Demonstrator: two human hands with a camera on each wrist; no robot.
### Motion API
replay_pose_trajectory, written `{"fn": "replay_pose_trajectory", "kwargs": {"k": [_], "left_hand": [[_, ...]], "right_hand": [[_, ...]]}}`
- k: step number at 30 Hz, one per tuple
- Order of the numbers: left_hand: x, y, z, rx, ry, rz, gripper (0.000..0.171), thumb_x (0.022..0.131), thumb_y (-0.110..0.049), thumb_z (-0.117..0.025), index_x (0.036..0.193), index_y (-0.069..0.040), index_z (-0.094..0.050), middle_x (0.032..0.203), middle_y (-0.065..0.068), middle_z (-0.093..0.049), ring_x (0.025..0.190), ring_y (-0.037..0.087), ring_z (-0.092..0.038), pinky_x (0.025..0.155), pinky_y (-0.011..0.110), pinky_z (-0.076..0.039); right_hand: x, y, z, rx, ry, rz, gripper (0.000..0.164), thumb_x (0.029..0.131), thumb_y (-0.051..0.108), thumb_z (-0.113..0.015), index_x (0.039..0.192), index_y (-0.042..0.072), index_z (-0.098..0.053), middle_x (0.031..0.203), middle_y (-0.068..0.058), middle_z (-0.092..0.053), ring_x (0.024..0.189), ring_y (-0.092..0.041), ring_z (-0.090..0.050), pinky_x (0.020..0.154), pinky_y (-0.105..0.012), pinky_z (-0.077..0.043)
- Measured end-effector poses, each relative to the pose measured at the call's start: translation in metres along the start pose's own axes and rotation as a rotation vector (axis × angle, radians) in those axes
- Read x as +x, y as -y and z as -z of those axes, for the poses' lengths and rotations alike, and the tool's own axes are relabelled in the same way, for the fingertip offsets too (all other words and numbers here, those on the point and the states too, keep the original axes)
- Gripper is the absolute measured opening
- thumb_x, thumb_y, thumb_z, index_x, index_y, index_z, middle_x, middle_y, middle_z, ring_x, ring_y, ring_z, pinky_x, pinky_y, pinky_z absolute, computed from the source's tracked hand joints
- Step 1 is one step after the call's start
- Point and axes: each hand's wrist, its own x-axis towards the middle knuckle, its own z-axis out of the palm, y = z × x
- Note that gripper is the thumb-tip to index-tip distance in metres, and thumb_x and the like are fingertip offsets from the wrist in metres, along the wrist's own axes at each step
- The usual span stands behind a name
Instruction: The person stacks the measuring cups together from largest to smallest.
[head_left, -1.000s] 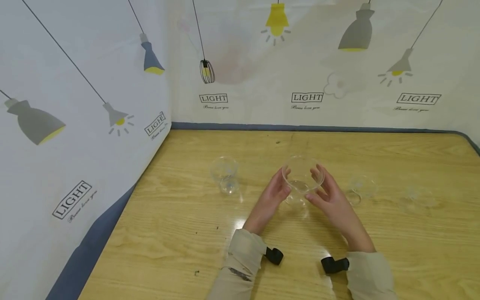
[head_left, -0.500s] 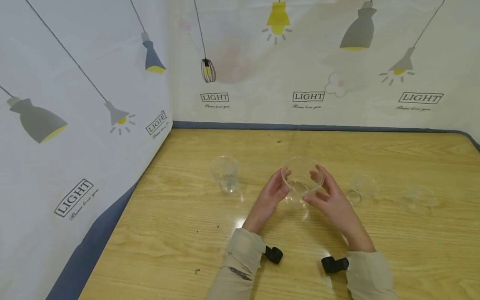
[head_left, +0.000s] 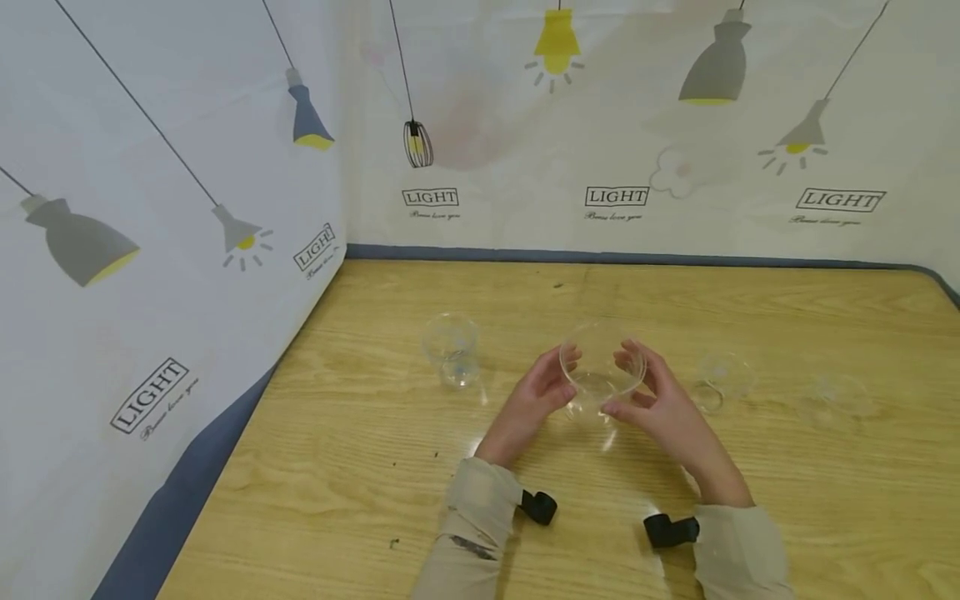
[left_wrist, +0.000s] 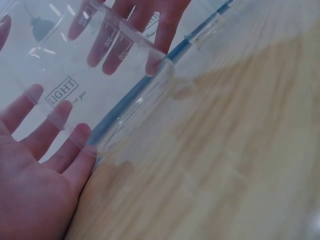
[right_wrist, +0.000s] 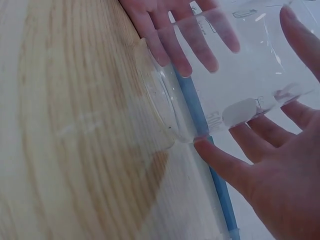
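Note:
A clear glass beaker (head_left: 602,385) stands roughly upright between both hands in the head view. My left hand (head_left: 534,398) holds its left side, thumb toward me and fingers round the glass. On the opposite side my right hand (head_left: 666,410) grips it in the same way. White measuring marks show on the beaker (left_wrist: 117,42) in the left wrist view. A white patch and a 500 mark appear on the beaker (right_wrist: 215,85) in the right wrist view. The base is very near the wooden tabletop; whether it touches is hard to tell.
Left of the hands is clear glassware (head_left: 450,337), with a smaller round glass part (head_left: 459,371) in front. More faint clear glassware (head_left: 726,373) sits right of the hands, and another transparent piece (head_left: 836,396) farther right. A printed cloth (head_left: 517,167) borders the table's back.
Both hands and the beaker have shifted slightly toward me and a little left. The grip looks the same, and the other glassware has stayed put.

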Motion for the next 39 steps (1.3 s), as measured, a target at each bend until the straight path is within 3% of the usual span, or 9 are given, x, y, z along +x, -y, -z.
{"fn": "replay_pose_trajectory", "kwargs": {"k": [5, 9, 14, 18, 24, 30, 39], "left_hand": [[-0.001, -0.001, 0.003, -0.031, 0.021, 0.009, 0.058, 0.088, -0.028, -0.056, 0.138, -0.015, -0.031, 0.141, 0.010, -0.031, 0.130, 0.027, -0.026, 0.099, 0.033, -0.030], [-0.003, -0.002, 0.005, -0.033, 0.045, 0.014, 0.056, 0.089, -0.022, -0.056, 0.139, -0.016, -0.030, 0.142, 0.012, -0.029, 0.130, 0.027, -0.025, 0.098, 0.033, -0.031], [-0.007, -0.004, 0.008, -0.016, 0.068, 0.065, 0.059, 0.089, -0.016, -0.056, 0.140, -0.019, -0.027, 0.143, 0.008, -0.028, 0.129, 0.022, -0.027, 0.097, 0.032, -0.033], [-0.009, -0.002, 0.010, -0.027, 0.087, 0.086, 0.062, 0.088, -0.014, -0.057, 0.141, -0.019, -0.025, 0.143, 0.008, -0.026, 0.129, 0.021, -0.027, 0.097, 0.032, -0.033], [-0.010, -0.002, 0.011, -0.041, 0.090, 0.062, 0.081, 0.078, -0.037, -0.066, 0.142, -0.018, -0.021, 0.143, 0.013, -0.024, 0.129, 0.026, -0.027, 0.100, 0.033, -0.029], [-0.011, -0.003, 0.012, -0.067, 0.149, 0.036, 0.067, 0.085, -0.016, -0.061, 0.142, -0.021, -0.024, 0.145, 0.006, -0.025, 0.131, 0.025, -0.023, 0.100, 0.034, -0.028], [-0.014, -0.006, 0.015, -0.101, 0.224, 0.038, 0.075, 0.082, -0.027, -0.064, 0.142, -0.012, -0.021, 0.144, 0.013, -0.024, 0.132, 0.028, -0.019, 0.101, 0.041, -0.027]], "right_hand": [[-0.001, 0.001, 0.000, 0.008, 0.049, 0.012, 0.084, 0.078, 0.023, -0.069, 0.142, 0.024, -0.014, 0.142, -0.005, -0.027, 0.130, -0.026, -0.023, 0.098, -0.054, -0.023], [-0.002, 0.002, 0.000, -0.002, 0.078, -0.009, 0.085, 0.078, 0.025, -0.070, 0.141, 0.029, -0.013, 0.142, -0.005, -0.027, 0.129, -0.032, -0.025, 0.096, -0.053, -0.028], [-0.003, 0.004, 0.002, -0.009, 0.136, -0.030, 0.088, 0.077, 0.025, -0.071, 0.141, 0.036, -0.012, 0.142, -0.006, -0.026, 0.123, -0.039, -0.032, 0.087, -0.050, -0.040], [-0.005, 0.008, 0.002, -0.034, 0.168, -0.039, 0.087, 0.076, 0.026, -0.071, 0.140, 0.038, -0.014, 0.141, -0.006, -0.027, 0.116, -0.038, -0.040, 0.082, -0.045, -0.044], [-0.006, 0.010, 0.001, -0.030, 0.199, -0.052, 0.085, 0.076, 0.026, -0.071, 0.138, 0.041, -0.017, 0.141, -0.007, -0.025, 0.111, -0.039, -0.044, 0.078, -0.041, -0.047], [-0.006, 0.011, 0.001, -0.051, 0.211, -0.035, 0.085, 0.075, 0.025, -0.073, 0.138, 0.039, -0.018, 0.141, -0.007, -0.026, 0.111, -0.038, -0.043, 0.076, -0.039, -0.047], [-0.008, 0.010, 0.000, -0.081, 0.238, -0.012, 0.089, 0.073, 0.025, -0.074, 0.139, 0.035, -0.017, 0.140, -0.008, -0.027, 0.120, -0.033, -0.034, 0.081, -0.040, -0.045]]}}
